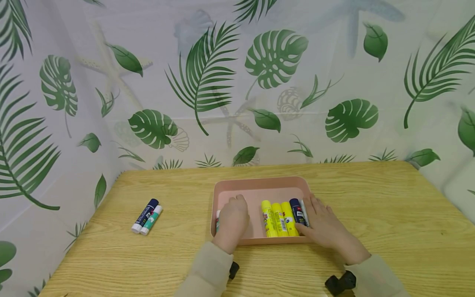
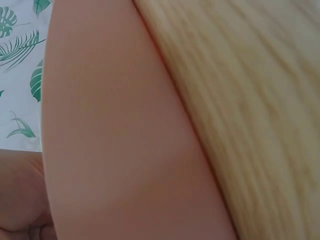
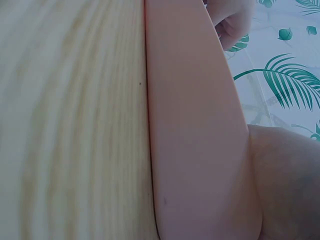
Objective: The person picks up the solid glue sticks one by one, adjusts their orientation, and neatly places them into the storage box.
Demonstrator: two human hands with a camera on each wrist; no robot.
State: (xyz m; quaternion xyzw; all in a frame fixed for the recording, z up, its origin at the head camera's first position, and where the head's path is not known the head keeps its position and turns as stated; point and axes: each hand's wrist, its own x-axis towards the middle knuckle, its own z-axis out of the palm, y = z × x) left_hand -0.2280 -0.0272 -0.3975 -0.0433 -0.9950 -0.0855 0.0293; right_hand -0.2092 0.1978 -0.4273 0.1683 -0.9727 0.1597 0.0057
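Note:
My left hand (image 1: 236,216) reaches into the left part of a pink tray (image 1: 259,182), fingers curled downward. Just left of it, a glue stick with a green and white label (image 1: 217,221) shows partly along the tray's left wall. Whether the fingers hold anything is hidden under the hand. My right hand (image 1: 326,225) rests over the tray's right rim, fingers extended and thumb beside the glue sticks. Three yellow glue sticks (image 1: 275,218) stand side by side there, with a navy glue stick (image 1: 297,211) and a whitish one (image 1: 304,211) partly covered by the hand.
On the wooden table (image 1: 111,260) to the left lie a navy glue stick (image 1: 145,215) and a green-and-white glue stick (image 1: 151,220), touching. A leaf-patterned cloth (image 1: 230,90) hangs behind the table. The tray's pink outer wall (image 2: 110,120) fills much of the left wrist view.

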